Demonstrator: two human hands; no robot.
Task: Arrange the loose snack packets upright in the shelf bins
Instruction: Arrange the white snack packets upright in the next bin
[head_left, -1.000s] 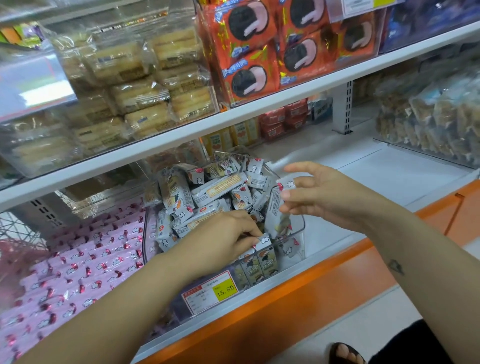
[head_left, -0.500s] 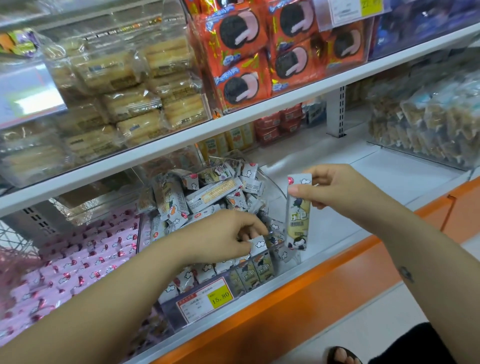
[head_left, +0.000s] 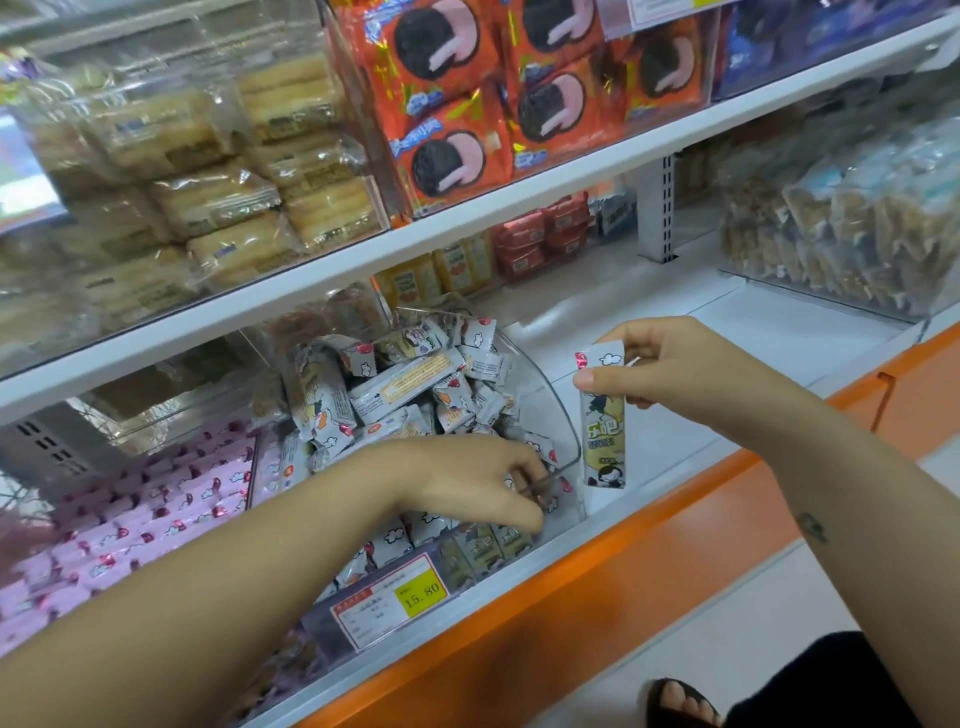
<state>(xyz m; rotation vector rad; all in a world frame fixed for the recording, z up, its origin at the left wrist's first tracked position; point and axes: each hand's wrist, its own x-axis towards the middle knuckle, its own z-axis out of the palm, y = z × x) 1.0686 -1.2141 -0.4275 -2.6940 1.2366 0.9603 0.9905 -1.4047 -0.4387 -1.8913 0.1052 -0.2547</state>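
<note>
Now, shelf (head_left: 779, 332): unchanged from a second ago; flat white painted deck with an orange front lip.
Bin (head_left: 553, 400): it has not moved; clear hard plastic, glossy, with a curved side wall.
Heap (head_left: 400, 384): one packet fewer, I judge; slim oblongs in crinkly, foil-like wrappers lie every which way, so most of the job remains.
Front row (head_left: 483, 551): a few packets already stand upright behind the bin's front wall; that is the line I would extend.
Left hand (head_left: 467, 483): still dug into the bin's front right corner, fingers curled down among packets; I cannot tell whether it grips one.
Right hand (head_left: 675, 364): it has drawn back out of the bin to the right; thumb and fingers pinch a packet's top seal.
Packet (head_left: 602, 431): a second ago it was down in the bin, now it hangs upright just outside the right wall, ready for slotting; thin, flat, with crimped ends.
</note>
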